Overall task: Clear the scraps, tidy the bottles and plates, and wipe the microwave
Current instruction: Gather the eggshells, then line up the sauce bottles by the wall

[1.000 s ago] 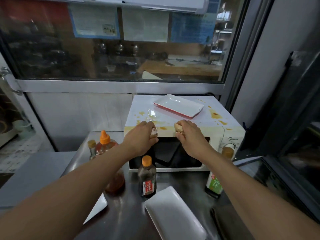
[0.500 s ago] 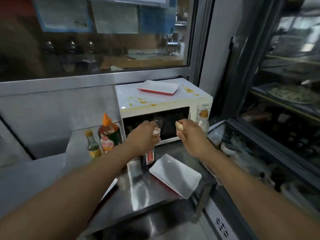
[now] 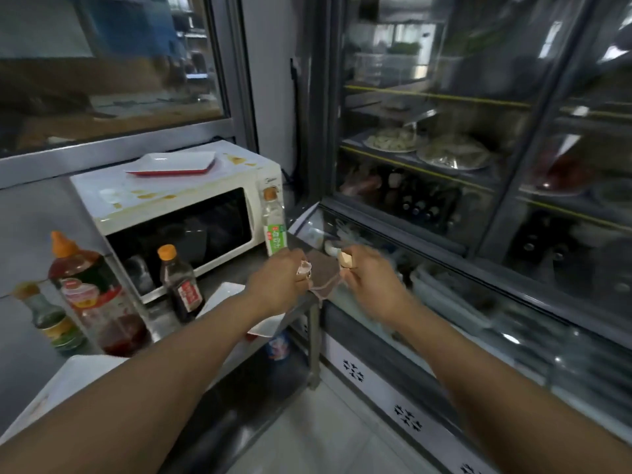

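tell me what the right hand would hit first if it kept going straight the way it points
Probably the glass front of the display case just beyond the right hand, which pinches a scrap. Depth is unclear, so this is a guess.

Swinging right, away from the microwave (image 3: 178,203), now off to the left; left hand (image 3: 278,280) and right hand (image 3: 371,282) carrying their scraps clear of its top edge, out past the table corner; glass-fronted cabinet (image 3: 478,165) filling the right.

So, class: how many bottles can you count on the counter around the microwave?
4: a small green-labelled bottle at far left, a big red sauce bottle beside it, a dark soy-sauce bottle before the microwave door, a clear green-labelled bottle at its right corner. Others may be hidden.
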